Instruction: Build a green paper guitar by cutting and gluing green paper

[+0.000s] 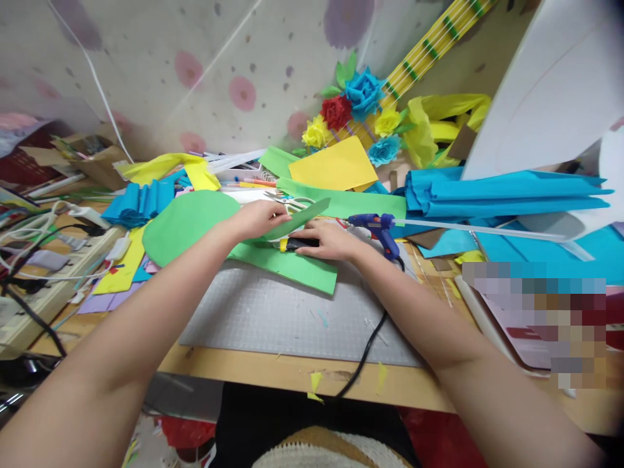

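My left hand (pixel 260 218) pinches a curved strip of green paper (pixel 302 218) that sticks out to the right over the far end of the grey cutting mat (pixel 287 312). My right hand (pixel 329 240) lies palm down just below that strip, fingers closed over a black and yellow tool (pixel 295 244), which looks like a utility knife. Both hands rest on a larger green sheet (pixel 292 266). A pair of scissors (pixel 287 203) lies just behind my left hand.
A blue glue gun (pixel 377 227) stands right of my right hand, its black cord running off the table's front edge. Blue crepe paper (pixel 497 195), a yellow sheet (pixel 334 166), paper flowers (pixel 351 107) and a round green cutout (pixel 188 221) crowd the back. Cables lie at the left.
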A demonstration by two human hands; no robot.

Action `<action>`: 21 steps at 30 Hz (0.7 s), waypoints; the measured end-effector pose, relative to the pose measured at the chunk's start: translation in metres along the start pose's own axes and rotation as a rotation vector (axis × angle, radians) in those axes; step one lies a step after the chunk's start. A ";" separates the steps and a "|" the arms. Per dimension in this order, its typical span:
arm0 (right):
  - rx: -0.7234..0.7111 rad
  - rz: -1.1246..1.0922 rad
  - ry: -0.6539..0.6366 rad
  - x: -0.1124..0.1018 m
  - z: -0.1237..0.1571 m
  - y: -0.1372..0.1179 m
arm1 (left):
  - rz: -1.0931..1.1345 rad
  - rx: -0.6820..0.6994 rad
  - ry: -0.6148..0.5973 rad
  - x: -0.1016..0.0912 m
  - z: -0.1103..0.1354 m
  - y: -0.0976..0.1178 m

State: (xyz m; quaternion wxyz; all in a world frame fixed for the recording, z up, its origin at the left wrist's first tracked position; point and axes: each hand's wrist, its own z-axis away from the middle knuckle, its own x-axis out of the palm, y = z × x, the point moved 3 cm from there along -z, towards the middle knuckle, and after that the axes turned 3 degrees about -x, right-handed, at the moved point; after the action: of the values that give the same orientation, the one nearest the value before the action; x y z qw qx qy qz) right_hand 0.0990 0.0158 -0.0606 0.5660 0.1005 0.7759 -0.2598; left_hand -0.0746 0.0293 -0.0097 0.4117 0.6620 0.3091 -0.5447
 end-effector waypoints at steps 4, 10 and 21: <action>0.004 -0.075 -0.021 0.004 -0.005 -0.001 | 0.005 0.028 0.038 -0.003 0.011 0.001; -0.001 -0.123 -0.024 0.008 -0.003 -0.002 | -0.004 0.129 0.116 0.008 0.055 -0.011; 0.107 -0.034 -0.012 0.016 -0.002 -0.003 | -0.195 0.175 0.553 0.053 0.106 -0.023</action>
State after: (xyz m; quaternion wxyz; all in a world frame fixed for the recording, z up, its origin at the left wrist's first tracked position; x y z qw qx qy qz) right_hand 0.0901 0.0120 -0.0739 0.5599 0.1157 0.7592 -0.3110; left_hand -0.1327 -0.0552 -0.0736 0.1992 0.7853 0.4234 -0.4054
